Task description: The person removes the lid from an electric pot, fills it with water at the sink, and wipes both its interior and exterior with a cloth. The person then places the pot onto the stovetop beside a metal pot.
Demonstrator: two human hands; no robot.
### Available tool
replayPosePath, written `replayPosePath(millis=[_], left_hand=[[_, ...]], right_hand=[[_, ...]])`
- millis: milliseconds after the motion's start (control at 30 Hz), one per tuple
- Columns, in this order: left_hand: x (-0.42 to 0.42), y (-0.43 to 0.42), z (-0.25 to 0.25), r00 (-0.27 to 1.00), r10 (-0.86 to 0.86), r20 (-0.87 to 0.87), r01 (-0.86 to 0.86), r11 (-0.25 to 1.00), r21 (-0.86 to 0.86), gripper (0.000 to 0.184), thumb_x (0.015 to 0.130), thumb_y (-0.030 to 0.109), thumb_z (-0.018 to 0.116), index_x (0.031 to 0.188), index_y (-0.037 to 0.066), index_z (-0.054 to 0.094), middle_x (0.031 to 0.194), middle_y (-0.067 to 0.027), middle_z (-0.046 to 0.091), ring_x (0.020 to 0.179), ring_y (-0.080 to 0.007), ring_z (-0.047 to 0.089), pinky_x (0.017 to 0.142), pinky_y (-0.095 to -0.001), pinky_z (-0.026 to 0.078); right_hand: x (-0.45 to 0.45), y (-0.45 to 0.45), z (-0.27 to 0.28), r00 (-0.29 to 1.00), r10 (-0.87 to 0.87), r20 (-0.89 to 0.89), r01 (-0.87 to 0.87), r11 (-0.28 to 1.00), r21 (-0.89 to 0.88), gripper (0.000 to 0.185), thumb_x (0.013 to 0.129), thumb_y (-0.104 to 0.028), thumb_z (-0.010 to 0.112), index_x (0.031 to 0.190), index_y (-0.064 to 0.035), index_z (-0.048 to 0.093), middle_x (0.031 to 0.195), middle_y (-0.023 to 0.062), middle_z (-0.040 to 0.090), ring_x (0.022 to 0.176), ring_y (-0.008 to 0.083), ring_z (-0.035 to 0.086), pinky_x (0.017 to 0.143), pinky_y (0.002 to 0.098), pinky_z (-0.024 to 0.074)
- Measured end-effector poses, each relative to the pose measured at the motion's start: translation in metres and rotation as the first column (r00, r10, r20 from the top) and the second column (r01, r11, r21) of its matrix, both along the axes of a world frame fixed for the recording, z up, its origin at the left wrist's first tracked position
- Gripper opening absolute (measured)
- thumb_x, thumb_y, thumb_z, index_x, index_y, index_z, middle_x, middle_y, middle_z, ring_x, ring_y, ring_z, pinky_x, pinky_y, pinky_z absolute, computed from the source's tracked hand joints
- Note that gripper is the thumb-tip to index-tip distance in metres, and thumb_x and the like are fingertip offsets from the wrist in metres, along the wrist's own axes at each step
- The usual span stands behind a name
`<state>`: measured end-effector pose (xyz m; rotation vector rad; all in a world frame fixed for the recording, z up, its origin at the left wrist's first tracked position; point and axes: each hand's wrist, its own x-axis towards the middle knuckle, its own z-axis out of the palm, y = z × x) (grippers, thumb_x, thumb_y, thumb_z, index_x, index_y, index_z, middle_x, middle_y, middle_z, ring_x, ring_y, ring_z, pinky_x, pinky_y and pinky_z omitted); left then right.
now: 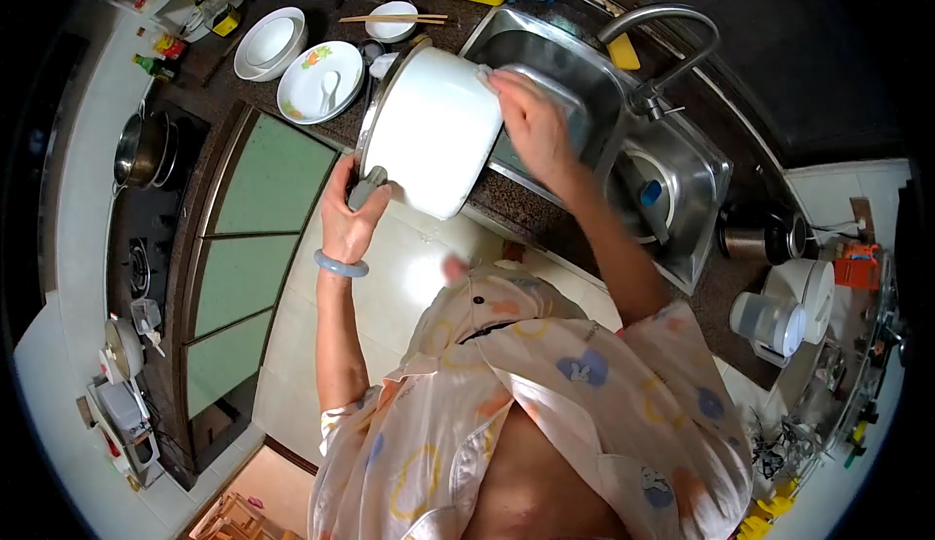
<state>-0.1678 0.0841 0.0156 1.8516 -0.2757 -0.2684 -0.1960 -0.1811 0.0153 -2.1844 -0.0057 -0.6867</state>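
A white pot point(429, 131) with a metal rim is tipped on its side between my hands, over the counter edge by the sink. My left hand point(351, 214), with a bluish bangle on the wrist, is closed around the pot's grey handle point(368, 187). At the pot's far right edge, my right hand point(536, 126) presses its fingertips on a small whitish wad point(484, 74) against the surface. Whether the wad is cloth or sponge cannot be made out. The inside of the pot faces away and is hidden.
The double sink point(506, 34) lies to the right under a curved faucet point(672, 12), with a white round item point(643, 175) in its right basin. White bowls point(271, 41), a plate with a spoon point(319, 82) and chopsticks on a bowl point(392, 20) stand left. A stove point(146, 238) is further left.
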Motion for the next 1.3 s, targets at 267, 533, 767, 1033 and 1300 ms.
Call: replayPosePath(millis=[267, 533, 767, 1033, 1300], left_hand=[[0.002, 0.000, -0.002, 1.000, 0.021, -0.003, -0.021, 1.000, -0.007, 0.039, 0.075, 0.011, 0.065, 0.110, -0.004, 0.055, 0.092, -0.0062, 0.060, 0.083, -0.0143, 0.054, 0.077, -0.0270, 0.044], [0.003, -0.007, 0.006, 1.000, 0.009, -0.020, -0.009, 1.000, -0.003, 0.042, 0.078, 0.016, 0.066, 0.112, -0.006, 0.054, 0.093, -0.0087, 0.061, 0.086, -0.0151, 0.055, 0.080, -0.0286, 0.044], [0.004, -0.010, 0.004, 0.998, 0.058, 0.022, -0.059, 0.998, 0.016, 0.057, 0.083, 0.038, 0.067, 0.114, -0.008, 0.053, 0.099, -0.0144, 0.062, 0.092, -0.0191, 0.056, 0.084, -0.0305, 0.044], [0.011, -0.014, 0.006, 0.998, 0.058, 0.034, -0.059, 0.997, 0.055, 0.061, 0.085, 0.042, 0.064, 0.114, -0.010, 0.053, 0.099, -0.0179, 0.062, 0.091, -0.0217, 0.057, 0.084, -0.0320, 0.044], [0.004, -0.013, 0.001, 0.996, 0.073, 0.052, -0.074, 0.997, 0.021, 0.057, 0.085, 0.041, 0.064, 0.111, -0.009, 0.055, 0.094, -0.0158, 0.062, 0.087, -0.0203, 0.056, 0.081, -0.0315, 0.045]], right_hand=[[-0.057, 0.044, 0.007, 0.993, 0.102, 0.054, -0.081, 0.949, -0.305, 0.025, 0.082, 0.004, 0.054, 0.105, 0.0035, 0.062, 0.114, 0.0178, 0.056, 0.113, 0.0364, 0.049, 0.096, 0.0424, 0.0417], [0.008, 0.015, 0.003, 0.999, -0.018, 0.040, 0.021, 0.996, -0.083, 0.021, 0.084, -0.004, 0.054, 0.102, 0.0019, 0.063, 0.112, 0.0179, 0.060, 0.108, 0.0333, 0.052, 0.095, 0.0415, 0.0397], [-0.055, 0.056, -0.002, 0.964, 0.252, 0.082, -0.207, 0.910, -0.358, 0.022, 0.075, -0.007, 0.064, 0.096, 0.0006, 0.065, 0.115, 0.0089, 0.058, 0.117, 0.0309, 0.047, 0.097, 0.0413, 0.0408], [-0.029, 0.090, -0.020, 0.958, 0.237, 0.163, -0.134, 0.868, -0.478, 0.018, 0.076, -0.012, 0.057, 0.086, -0.0005, 0.066, 0.112, 0.0075, 0.058, 0.117, 0.0324, 0.046, 0.098, 0.0466, 0.0382], [-0.050, 0.071, -0.030, 0.965, 0.170, 0.197, -0.095, 0.935, -0.343, 0.015, 0.070, -0.010, 0.069, 0.082, -0.0033, 0.064, 0.105, 0.0092, 0.053, 0.115, 0.0342, 0.044, 0.095, 0.0474, 0.0379]])
